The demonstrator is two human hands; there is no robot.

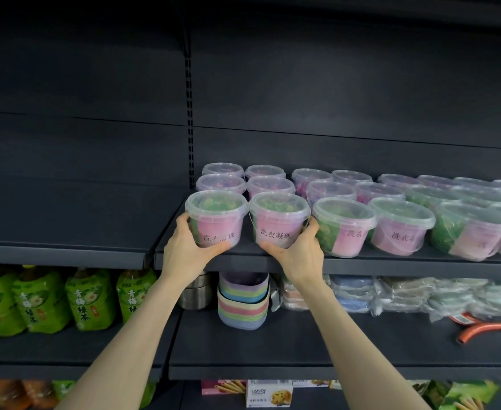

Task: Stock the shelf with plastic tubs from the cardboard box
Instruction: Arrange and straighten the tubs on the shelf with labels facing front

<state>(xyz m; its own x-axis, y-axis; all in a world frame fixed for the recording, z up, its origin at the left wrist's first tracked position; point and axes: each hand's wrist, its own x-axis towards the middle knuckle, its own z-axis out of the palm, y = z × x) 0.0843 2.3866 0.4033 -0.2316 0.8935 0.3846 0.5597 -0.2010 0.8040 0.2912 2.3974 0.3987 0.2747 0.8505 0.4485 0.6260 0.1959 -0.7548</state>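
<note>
Gripping two front-row tubs at the shelf's [273,263] left end, both arms reach up from below. Left hand [184,250], grip clenched round the left tub [216,220]: fingers on its left wall, thumb under the front base. Right hand [298,250], grip clenched round the second tub [279,221]: thumb under the front base, fingers on its right wall, pressed between it and the third tub [344,227]. Both held tubs stand upright on the shelf at its front edge, near each other, clear lids on, pink labels with printed characters facing out, green contents visible under the lids. Behind them two more rows of tubs [270,180], purple contents. Rightward the rows run on to the frame edge; the front ones [400,226] tilt forward, labels turned partly sideways. Cardboard box not in view. Shelf section left of the upright is bare. Lower shelf, left to right: green tea bottles [40,300], metal tin [194,294], stack of pastel bowls [243,300], bagged goods [391,294], orange hose [491,328]. Bottom shelf: snack boxes [268,393], partly cut off.
</note>
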